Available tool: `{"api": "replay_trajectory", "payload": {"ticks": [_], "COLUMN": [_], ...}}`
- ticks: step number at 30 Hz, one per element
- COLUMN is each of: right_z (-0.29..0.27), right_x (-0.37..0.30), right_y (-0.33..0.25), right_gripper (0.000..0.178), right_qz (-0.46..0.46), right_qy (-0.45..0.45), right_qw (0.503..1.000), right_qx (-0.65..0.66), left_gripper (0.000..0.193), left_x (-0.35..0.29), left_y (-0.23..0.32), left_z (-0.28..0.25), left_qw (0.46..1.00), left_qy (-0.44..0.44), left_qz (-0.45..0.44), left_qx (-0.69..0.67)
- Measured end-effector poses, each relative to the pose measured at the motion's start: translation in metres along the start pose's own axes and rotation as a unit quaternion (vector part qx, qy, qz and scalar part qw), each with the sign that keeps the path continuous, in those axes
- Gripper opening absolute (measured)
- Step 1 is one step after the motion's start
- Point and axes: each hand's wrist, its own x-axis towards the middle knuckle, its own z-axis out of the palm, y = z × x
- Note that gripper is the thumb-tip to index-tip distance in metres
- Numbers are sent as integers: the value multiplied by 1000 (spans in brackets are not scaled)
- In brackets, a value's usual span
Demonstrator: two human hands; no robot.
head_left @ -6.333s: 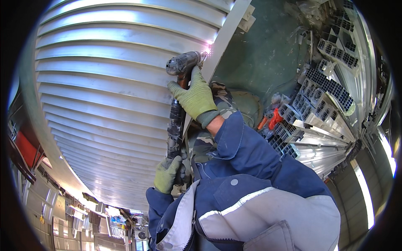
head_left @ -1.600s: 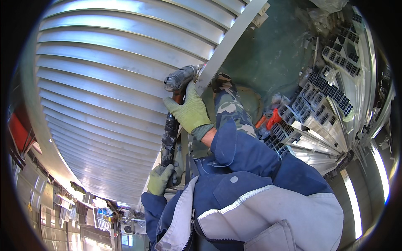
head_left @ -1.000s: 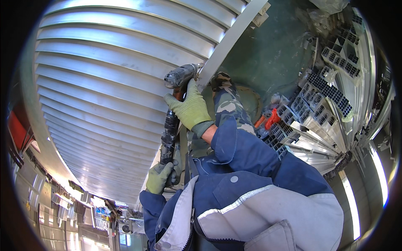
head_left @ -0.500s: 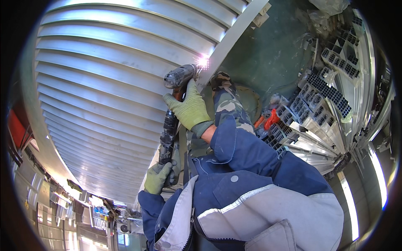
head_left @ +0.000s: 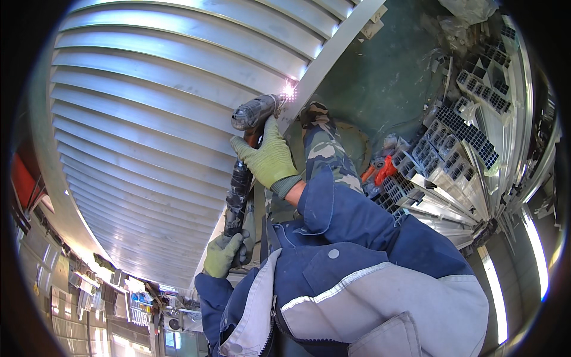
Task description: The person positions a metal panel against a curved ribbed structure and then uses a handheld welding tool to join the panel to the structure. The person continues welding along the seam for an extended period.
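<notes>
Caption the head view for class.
Gloved left hand and right hand hold a taped welding torch sparking at the edge of a slatted metal panel.

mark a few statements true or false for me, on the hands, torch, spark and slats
1. The right hand grips the torch just below its head. True.
2. The left hand hangs free. False: it is closed round the torch's lower end.
3. A bright spark shows near the torch's tip. True.
4. The right hand is bare. False: it wears a yellow-green glove.
5. The slats lie side by side in rows. True.
</notes>
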Motion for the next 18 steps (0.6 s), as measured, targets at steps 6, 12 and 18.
{"api": "replay_trajectory", "payload": {"ticks": [6, 12, 18], "right_z": [1, 6, 11], "right_x": [-4, -8, -9], "right_y": [-4, 0, 7], "right_gripper": [103, 103, 105], "right_qz": [6, -2, -5], "right_qy": [0, 0, -5], "right_qw": [1000, 1000, 1000], "right_qx": [-9, -10, -3], "left_gripper": [34, 35, 36], "left_x": [-1, -4, -5], "left_y": [-6, -11, -17], "left_z": [-4, -6, -11], "left_qw": [1000, 1000, 1000], "left_qy": [10, 9, 7], "left_qz": [-7, -13, -17], "left_qx": [3, 4, -3]}}
